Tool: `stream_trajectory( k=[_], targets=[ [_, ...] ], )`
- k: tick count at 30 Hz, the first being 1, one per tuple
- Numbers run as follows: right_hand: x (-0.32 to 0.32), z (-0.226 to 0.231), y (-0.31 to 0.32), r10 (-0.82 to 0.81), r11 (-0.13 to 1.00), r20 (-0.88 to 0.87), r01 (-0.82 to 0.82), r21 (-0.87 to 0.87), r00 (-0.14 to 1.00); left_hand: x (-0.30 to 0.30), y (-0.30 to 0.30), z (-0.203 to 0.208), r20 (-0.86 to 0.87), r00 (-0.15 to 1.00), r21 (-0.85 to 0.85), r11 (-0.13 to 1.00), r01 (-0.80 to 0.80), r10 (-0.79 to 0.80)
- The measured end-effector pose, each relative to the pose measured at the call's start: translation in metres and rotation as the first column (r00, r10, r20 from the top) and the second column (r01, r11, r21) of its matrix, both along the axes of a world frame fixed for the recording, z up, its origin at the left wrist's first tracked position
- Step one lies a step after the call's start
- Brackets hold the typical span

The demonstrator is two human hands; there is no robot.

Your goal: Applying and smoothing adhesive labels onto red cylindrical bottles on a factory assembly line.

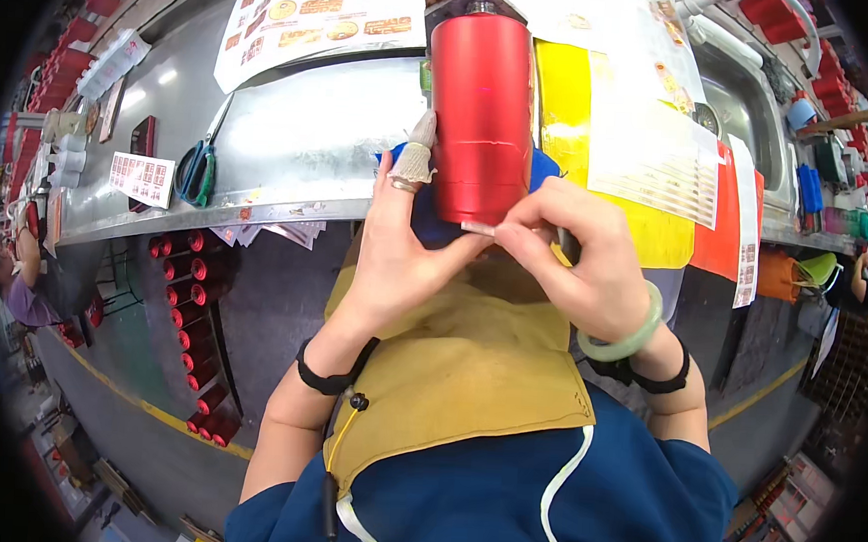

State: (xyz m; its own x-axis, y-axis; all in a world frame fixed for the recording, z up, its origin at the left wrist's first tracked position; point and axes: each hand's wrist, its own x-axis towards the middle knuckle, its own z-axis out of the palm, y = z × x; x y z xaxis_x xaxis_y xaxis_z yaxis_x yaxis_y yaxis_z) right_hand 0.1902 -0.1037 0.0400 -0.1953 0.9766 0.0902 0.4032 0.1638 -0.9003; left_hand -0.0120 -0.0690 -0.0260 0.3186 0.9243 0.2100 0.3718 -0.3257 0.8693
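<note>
A glossy red metal cylinder (480,107) with a dark neck at its far end lies in front of me, on something blue (545,169). My left hand (396,254) rests along its left side. One left finger wears a pale cloth finger cover and presses on the cylinder, while the thumb reaches under its near end. At that near end my right hand (587,259) pinches a small whitish strip (477,228) between thumb and forefinger. The left thumb tip comes close to the strip; whether it touches is unclear.
Scissors with teal handles (197,172) and a printed card (142,179) lie on the metal bench (314,118) at left. Printed sheets (320,20) lie at the back, yellow sheets (565,111) at right. Red cylinders (196,317) line a rack below left. Another person (27,269) is far left.
</note>
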Motion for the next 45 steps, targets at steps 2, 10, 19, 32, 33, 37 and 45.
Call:
stream_trajectory(
  k=[2,10,19,32,33,37,45],
  targets=[
    [-0.003,-0.010,0.002,-0.049,0.999,0.008,0.049,-0.011,0.999,-0.010,-0.006,-0.003,0.057,0.992,-0.075,0.990,0.119,-0.115],
    [-0.003,-0.016,0.001,-0.077,0.997,0.046,0.077,0.000,0.996,-0.002,-0.015,-0.009,0.248,0.968,-0.196,0.977,0.082,-0.032],
    [-0.002,-0.018,0.001,-0.152,0.988,0.085,0.155,-0.026,0.985,0.000,-0.017,-0.008,0.258,0.966,-0.220,0.971,0.088,-0.029],
    [-0.001,-0.020,0.001,-0.148,0.989,0.059,0.148,-0.009,0.987,-0.007,-0.021,0.008,-0.016,0.997,0.286,0.956,-0.063,0.071],
    [-0.001,-0.020,0.001,-0.145,0.989,0.048,0.145,-0.001,0.988,-0.008,-0.019,0.003,-0.017,0.997,0.287,0.956,-0.063,0.071],
    [0.000,-0.016,0.000,-0.147,0.988,0.070,0.149,-0.027,0.987,-0.005,-0.011,-0.013,-0.052,0.995,0.555,0.830,-0.045,0.089],
    [0.010,-0.018,-0.001,-0.141,0.980,0.012,0.141,-0.140,0.990,-0.001,0.007,-0.007,-0.006,0.995,0.552,0.830,0.083,-0.096]
  ],
)
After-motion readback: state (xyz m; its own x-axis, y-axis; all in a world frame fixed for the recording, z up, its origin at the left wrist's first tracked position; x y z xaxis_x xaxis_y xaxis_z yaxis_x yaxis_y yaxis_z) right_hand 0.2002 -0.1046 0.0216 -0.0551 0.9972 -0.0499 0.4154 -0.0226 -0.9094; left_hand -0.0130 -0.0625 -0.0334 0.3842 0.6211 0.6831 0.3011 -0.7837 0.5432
